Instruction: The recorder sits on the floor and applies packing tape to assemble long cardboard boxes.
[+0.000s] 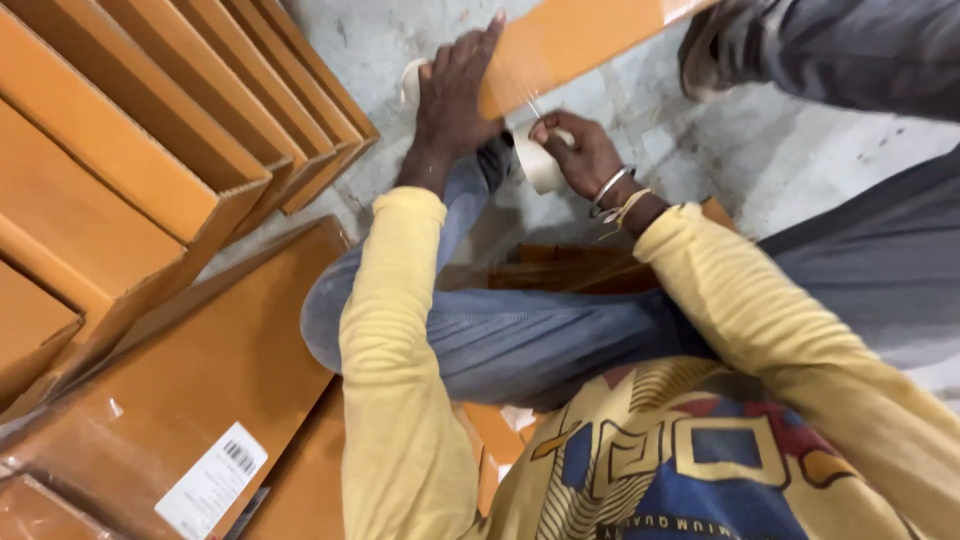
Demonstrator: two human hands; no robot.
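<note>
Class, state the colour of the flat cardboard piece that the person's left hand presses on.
Orange-brown cardboard piece under the left hand; the head view shows it.

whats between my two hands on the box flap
In the head view, a thin strand of clear tape runs from the right hand, by the tape roll, to the orange flap under the left hand.

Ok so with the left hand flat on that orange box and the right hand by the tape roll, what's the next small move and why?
Probably draw the right hand a little further from the orange box, keeping the thin tape strand taut. The left hand already presses flat on the box edge, and the tape roll sits under the right hand.
</note>
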